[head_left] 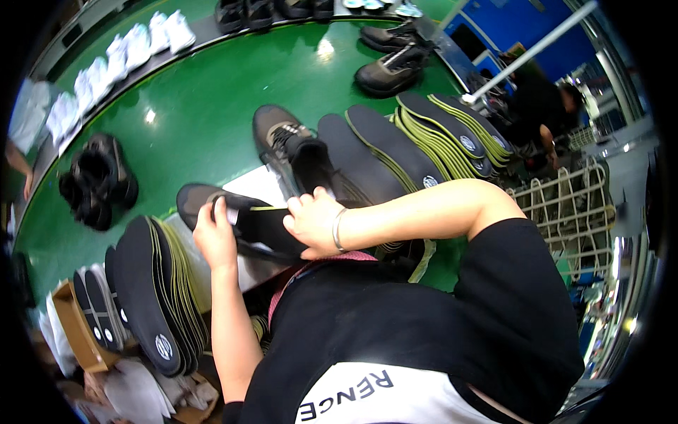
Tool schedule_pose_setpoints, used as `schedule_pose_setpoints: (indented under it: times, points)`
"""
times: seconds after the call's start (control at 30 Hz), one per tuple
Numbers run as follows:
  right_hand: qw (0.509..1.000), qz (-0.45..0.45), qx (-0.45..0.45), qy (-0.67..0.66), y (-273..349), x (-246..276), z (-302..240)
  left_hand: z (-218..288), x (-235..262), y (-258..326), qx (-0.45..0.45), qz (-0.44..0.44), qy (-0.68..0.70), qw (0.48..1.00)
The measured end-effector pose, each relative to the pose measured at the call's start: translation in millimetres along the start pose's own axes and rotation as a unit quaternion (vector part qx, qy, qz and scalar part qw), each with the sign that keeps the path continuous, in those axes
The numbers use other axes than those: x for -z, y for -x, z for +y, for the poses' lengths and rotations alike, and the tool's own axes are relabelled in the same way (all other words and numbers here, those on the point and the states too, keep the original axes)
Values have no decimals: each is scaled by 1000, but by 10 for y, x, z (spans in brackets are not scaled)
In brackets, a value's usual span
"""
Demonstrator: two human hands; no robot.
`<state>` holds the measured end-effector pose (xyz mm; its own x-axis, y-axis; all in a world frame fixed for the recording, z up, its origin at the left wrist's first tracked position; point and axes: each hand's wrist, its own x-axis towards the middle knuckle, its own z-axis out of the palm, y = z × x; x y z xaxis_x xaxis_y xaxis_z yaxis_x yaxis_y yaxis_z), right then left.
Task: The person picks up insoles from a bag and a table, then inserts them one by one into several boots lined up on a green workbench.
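A dark brown and black shoe (189, 201) lies on its way across the front of my body, toe to the left. My left hand (215, 237) is closed at the shoe's opening, thumb and fingers pinching its upper edge near the tongue. Over the heel end, my right hand (314, 222) curls its fingers onto a black insole (272, 225) with a thin lime edge, partly in the shoe. How far in it sits is hidden. Just beyond stands a second brown shoe (272, 127), laces up, beside a white sheet (254, 185).
Stacks of black insoles with lime undersides stand at right (424, 138) and left (152, 290). More dark shoes (99, 177) sit on the green tabletop (191, 113). White shoes (134, 46) line the far rail. A wire rack (565, 215) and another person (540, 106) are at right.
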<state>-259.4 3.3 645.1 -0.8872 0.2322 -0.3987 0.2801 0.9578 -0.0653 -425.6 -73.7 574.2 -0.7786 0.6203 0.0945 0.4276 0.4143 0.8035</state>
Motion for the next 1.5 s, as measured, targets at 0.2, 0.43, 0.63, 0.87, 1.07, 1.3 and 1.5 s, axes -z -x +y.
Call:
schedule_pose_setpoints:
  times: [0.2, 0.43, 0.63, 0.87, 1.07, 1.3, 1.5]
  points:
    - [993, 33, 51, -99, -227, -40, 54, -17, 0, -121, 28, -57, 94, 994]
    - [993, 72, -41, -86, -416, -34, 59, 51, -132, -170, 51, -86, 142, 985]
    - [998, 39, -27, 48, 7, 149, 168, 63, -86, -171, 12, -76, 73, 994]
    - [995, -70, 64, 28, -99, 323, 244, 221, 33, -140, -11, -77, 55, 995]
    - [993, -47, 106, 7, -39, 305, -29, 275, 87, 86, 10, -91, 61, 994]
    - [991, -76, 84, -67, -755, 268, -112, 60, -5, -213, 36, -87, 76, 993]
    - [978, -199, -6, 56, -508, 154, -244, -270, 88, -66, 28, -63, 111, 991]
